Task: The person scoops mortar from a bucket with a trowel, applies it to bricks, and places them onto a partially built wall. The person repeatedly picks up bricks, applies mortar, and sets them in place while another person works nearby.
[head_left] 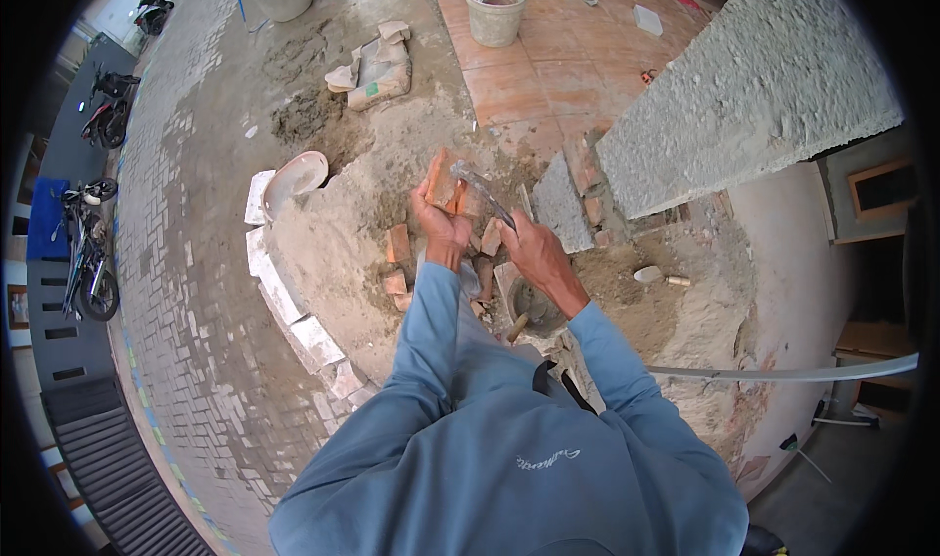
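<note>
An orange brick [441, 176] rests in my left hand [446, 231], whose fingers wrap its near side. My right hand [540, 254] grips the dark handle of a hammer [483, 186]. The grey metal head is at the brick's upper right; I cannot tell whether it touches. Broken brick pieces [397, 244] lie on the sand left of my forearm. Below my right hand is a round container [538, 308] of grey mortar, partly hidden by my arm. A wooden handle [519, 328] sticks out at its near edge.
A sand heap [323, 238] edged by white blocks [280, 297] lies left, with a pinkish pan [297, 176] on it. Farther off are a torn cement sack [382, 71] and a bucket [495, 13] on orange tiles. A rough grey wall [744, 91] rises at right; motorbikes [93, 253] stand far left.
</note>
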A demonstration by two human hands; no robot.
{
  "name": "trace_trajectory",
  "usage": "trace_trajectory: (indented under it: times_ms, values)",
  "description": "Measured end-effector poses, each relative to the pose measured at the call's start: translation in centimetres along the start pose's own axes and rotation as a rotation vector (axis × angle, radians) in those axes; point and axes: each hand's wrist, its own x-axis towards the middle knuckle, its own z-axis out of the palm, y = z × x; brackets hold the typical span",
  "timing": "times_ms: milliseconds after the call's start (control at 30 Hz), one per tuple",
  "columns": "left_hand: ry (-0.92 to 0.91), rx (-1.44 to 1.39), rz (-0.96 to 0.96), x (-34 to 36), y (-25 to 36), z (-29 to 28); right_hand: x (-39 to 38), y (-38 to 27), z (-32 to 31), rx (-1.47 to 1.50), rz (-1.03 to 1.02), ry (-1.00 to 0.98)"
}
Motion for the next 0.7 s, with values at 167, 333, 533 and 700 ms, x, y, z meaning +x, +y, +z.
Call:
trace_trajectory:
  times_ms: [167,333,533,700]
  values:
    - [0.167,-0.028,-0.095,0.8,0.3,0.0,-0.8,-4.2,-3.0,0.322,-0.08,0.201]
    - [0.003,-0.065,-0.092,0.4,0.0,0.0,-1.6,0.0,-1.8,0.423,0.073,0.169]
    - [-0.024,-0.168,-0.287,1.7,0.4,-1.5,-5.2,7.3,1.6,0.487,0.365,-0.009]
    - [0.072,0.005,-0.375,3.8,-1.0,-5.4,-9.7,12.2,4.0,0.541,0.728,-0.277]
